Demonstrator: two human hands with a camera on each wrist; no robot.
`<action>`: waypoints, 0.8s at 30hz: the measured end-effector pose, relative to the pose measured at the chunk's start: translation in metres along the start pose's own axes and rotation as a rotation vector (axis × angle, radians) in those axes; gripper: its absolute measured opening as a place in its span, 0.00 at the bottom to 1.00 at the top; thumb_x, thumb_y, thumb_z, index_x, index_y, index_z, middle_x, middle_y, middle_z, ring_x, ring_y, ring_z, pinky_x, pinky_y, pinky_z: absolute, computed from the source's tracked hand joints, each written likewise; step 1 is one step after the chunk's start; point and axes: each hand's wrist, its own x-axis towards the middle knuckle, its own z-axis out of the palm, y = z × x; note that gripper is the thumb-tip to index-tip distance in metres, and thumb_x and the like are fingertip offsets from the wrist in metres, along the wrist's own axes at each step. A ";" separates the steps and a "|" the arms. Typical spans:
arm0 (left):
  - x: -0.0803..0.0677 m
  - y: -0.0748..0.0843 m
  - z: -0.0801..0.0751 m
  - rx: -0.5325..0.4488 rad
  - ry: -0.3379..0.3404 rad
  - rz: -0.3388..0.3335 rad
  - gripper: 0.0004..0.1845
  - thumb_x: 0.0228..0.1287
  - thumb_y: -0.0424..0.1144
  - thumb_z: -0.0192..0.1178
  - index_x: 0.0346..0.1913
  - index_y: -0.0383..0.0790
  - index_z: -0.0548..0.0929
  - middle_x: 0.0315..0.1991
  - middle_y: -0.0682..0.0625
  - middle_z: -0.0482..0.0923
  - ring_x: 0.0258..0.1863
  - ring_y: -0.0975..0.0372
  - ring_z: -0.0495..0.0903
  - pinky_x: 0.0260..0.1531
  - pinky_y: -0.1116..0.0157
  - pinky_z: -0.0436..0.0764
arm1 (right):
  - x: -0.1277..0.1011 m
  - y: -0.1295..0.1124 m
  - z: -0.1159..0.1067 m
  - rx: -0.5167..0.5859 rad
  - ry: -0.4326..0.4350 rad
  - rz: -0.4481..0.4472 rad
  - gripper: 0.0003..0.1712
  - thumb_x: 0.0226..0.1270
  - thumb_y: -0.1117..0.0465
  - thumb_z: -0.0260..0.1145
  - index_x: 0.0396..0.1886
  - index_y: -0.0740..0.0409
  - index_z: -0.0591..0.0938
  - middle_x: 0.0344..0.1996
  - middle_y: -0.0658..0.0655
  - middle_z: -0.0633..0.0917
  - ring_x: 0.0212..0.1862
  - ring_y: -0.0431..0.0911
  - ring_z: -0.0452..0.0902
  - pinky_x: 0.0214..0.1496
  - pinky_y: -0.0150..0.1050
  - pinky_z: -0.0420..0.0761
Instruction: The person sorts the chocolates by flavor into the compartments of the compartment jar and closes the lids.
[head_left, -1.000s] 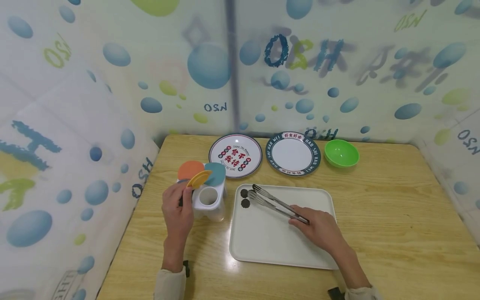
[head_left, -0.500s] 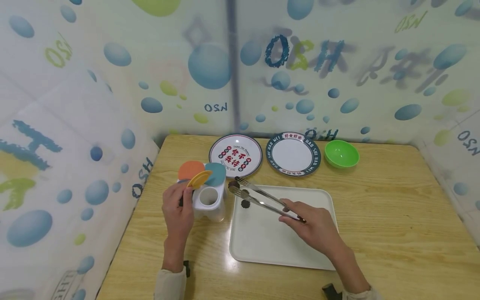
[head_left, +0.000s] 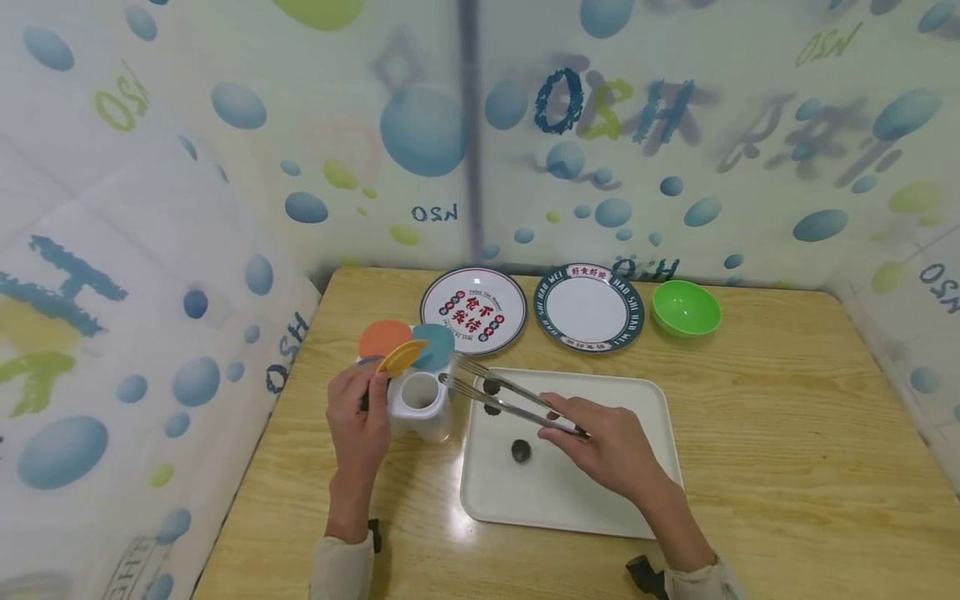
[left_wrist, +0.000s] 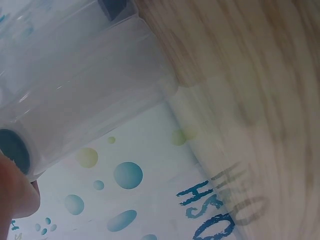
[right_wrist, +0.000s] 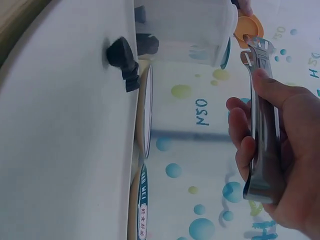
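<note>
My left hand (head_left: 358,423) grips the left side of a white container (head_left: 422,408) with orange, yellow and teal flip lids; its round compartment stands open. In the left wrist view my thumb (left_wrist: 15,192) presses the container wall (left_wrist: 85,100). My right hand (head_left: 603,450) holds metal tongs (head_left: 501,393), whose tips hang empty and slightly apart just right of the container opening. Three dark round pieces lie on the white tray (head_left: 592,492): two near its far left corner (head_left: 491,387) and one loose nearer the middle (head_left: 521,451). The right wrist view shows the tongs (right_wrist: 262,150) and a dark piece (right_wrist: 121,54).
At the back of the wooden table (head_left: 787,433) stand a red-printed plate (head_left: 472,310), a dark-rimmed plate (head_left: 588,307) and a green bowl (head_left: 686,308). Bubble-patterned sheets wall the table on the left, back and right.
The tongs carried a dark piece left toward the container; that piece now lies loose on the tray and the tongs are empty. My left hand stayed put.
</note>
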 end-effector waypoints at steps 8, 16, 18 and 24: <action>0.002 0.000 0.000 0.019 -0.001 0.007 0.07 0.67 0.26 0.59 0.42 0.28 0.86 0.39 0.36 0.86 0.47 0.48 0.79 0.60 0.69 0.69 | -0.019 0.023 0.002 -0.130 -0.212 0.207 0.25 0.60 0.47 0.73 0.57 0.49 0.84 0.31 0.41 0.86 0.24 0.32 0.67 0.25 0.28 0.66; 0.001 0.001 -0.001 0.028 0.004 -0.003 0.07 0.67 0.26 0.60 0.42 0.28 0.86 0.39 0.36 0.86 0.47 0.48 0.79 0.61 0.69 0.68 | -0.024 0.034 0.012 -0.171 -0.274 0.228 0.21 0.59 0.48 0.74 0.50 0.49 0.87 0.26 0.39 0.84 0.26 0.34 0.71 0.27 0.33 0.70; 0.001 0.002 -0.001 0.025 0.002 -0.004 0.07 0.67 0.26 0.59 0.42 0.28 0.86 0.39 0.36 0.85 0.47 0.48 0.79 0.61 0.68 0.68 | -0.024 0.035 0.016 -0.173 -0.286 0.239 0.22 0.58 0.47 0.74 0.51 0.49 0.87 0.26 0.39 0.84 0.26 0.35 0.72 0.28 0.35 0.71; 0.000 0.002 -0.001 0.003 -0.006 -0.010 0.08 0.66 0.24 0.59 0.43 0.29 0.87 0.40 0.37 0.86 0.49 0.49 0.79 0.61 0.67 0.68 | -0.026 0.037 0.022 -0.171 -0.291 0.236 0.22 0.60 0.47 0.73 0.53 0.49 0.87 0.37 0.49 0.90 0.34 0.41 0.83 0.33 0.42 0.78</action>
